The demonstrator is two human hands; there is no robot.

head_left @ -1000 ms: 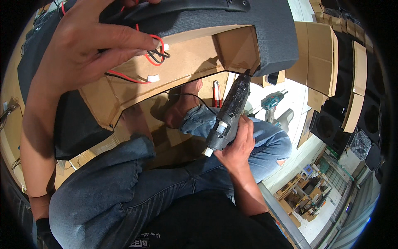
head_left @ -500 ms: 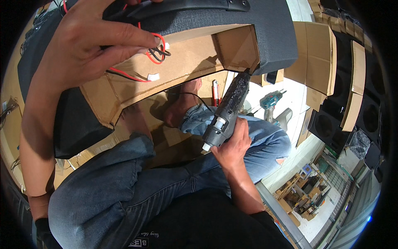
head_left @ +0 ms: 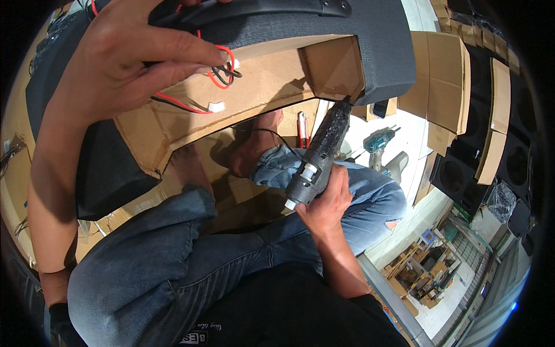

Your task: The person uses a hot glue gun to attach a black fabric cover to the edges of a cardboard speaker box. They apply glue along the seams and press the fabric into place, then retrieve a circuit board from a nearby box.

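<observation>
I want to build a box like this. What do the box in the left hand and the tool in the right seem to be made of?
Box: the bare inside looks like brown fibreboard or thick card, matte with raw edges; the outside wears dark grey carpet-like fabric. Tool: a glue gun, seemingly black plastic, its surface crusted and dull.

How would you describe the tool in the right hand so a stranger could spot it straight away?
Start at the big grey carpeted box with its bare brown inside, held up over the person's lap. Its lower right corner meets the nozzle of a grimy black glue gun, gripped by the right hand. Unlike the teal drill on the floor behind it, it is dark, slim and held.
</observation>
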